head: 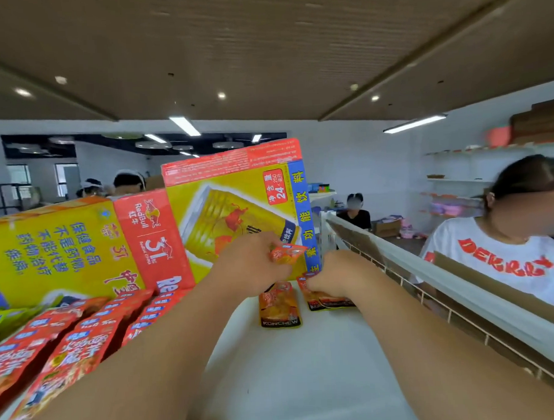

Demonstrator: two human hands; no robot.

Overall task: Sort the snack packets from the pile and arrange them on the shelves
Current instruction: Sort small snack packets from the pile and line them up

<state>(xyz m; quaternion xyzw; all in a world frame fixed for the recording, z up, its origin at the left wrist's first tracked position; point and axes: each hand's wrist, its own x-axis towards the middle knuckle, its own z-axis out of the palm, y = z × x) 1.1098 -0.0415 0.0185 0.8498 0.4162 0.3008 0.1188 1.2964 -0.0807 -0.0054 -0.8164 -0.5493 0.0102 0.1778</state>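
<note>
Both arms are out over the white shelf (306,366), and there is open room here: a smooth bare strip runs down the middle, between the rows of glossy red packets (70,346) on the left and the white rail (454,285) with its thin wire fence along the right edge. The far end is closed off by a tilted carton (234,205) of printed yellow and red cardboard, leaning beside a second carton (66,245) that stands behind the red rows. The left hand (252,268) pinches a small orange packet (286,253), lifted off the shelf right in front of the tilted carton. The right hand (331,278) is curled down over the tops of the orange packets (330,302) at that carton's foot, gripping them. One flat packet (280,308), shiny and orange with rounded corners, lies alone on the shelf just below the two hands. Beyond the rail stands a person in a white T-shirt (491,265).
</note>
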